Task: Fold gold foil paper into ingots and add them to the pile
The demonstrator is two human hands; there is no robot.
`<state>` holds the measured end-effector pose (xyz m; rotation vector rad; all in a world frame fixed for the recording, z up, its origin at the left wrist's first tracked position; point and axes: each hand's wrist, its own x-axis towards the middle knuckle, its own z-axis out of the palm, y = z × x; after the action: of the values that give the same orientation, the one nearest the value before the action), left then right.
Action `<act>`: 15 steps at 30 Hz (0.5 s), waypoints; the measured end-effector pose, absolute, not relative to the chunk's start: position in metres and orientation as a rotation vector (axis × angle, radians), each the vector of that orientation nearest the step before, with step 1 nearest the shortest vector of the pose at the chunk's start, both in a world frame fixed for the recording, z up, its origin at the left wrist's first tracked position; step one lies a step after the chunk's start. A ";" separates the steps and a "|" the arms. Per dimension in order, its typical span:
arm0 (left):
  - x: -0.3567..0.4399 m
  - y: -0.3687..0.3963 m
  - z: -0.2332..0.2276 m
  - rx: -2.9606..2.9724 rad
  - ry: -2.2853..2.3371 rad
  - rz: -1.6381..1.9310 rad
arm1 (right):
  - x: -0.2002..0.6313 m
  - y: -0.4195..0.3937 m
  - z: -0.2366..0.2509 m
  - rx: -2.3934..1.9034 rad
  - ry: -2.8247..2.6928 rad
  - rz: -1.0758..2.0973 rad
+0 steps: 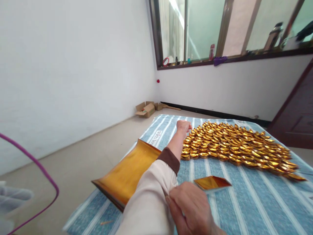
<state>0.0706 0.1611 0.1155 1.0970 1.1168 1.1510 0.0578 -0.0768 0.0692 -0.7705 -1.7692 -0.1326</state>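
Note:
My left arm stretches forward over the bed-like surface, in a cream sleeve with a brown cuff. At its end my left hand [184, 126] is closed in a fist, with nothing showing in it, beside the left edge of the rows of folded gold paper ingots [232, 143]. My right hand [192, 205] pinches the left sleeve [153, 192] near the forearm. Under and left of the arm lies a stack of gold foil paper [132, 169], its edges curling up. A single partly folded gold foil piece [212, 182] lies right of my right hand.
Blue-and-white striped cloth [234, 202] covers the surface. An open cardboard box [146, 110] sits on the floor by the wall corner. Bottles and small items line the window sill [195, 63]. A purple curved tube [36, 163] stands at the left. A dark red door [295, 114] is at right.

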 end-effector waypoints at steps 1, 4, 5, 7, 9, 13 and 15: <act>0.068 0.162 0.115 1.083 1.121 1.147 | 0.056 -0.080 0.068 -0.733 -1.781 -0.153; 0.064 0.162 0.115 1.055 1.113 1.144 | 0.051 -0.087 0.068 -0.744 -1.750 -0.152; 0.064 0.162 0.116 1.051 1.105 1.145 | 0.050 -0.088 0.067 -0.739 -1.738 -0.143; 0.062 0.160 0.117 1.057 1.084 1.146 | 0.050 -0.090 0.065 -0.675 -1.764 -0.123; 0.059 0.159 0.118 1.081 1.059 1.143 | 0.053 -0.091 0.059 -0.660 -1.850 -0.043; 0.051 0.154 0.118 1.192 1.009 1.102 | 0.071 -0.100 0.035 -0.517 -2.061 0.268; 0.048 0.148 0.113 1.270 0.991 1.068 | 0.084 -0.110 0.018 -0.506 -2.104 0.341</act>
<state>0.0481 0.1477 0.1131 1.2698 0.9913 1.0681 0.0842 -0.1105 0.0176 -0.5064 -2.1044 0.3406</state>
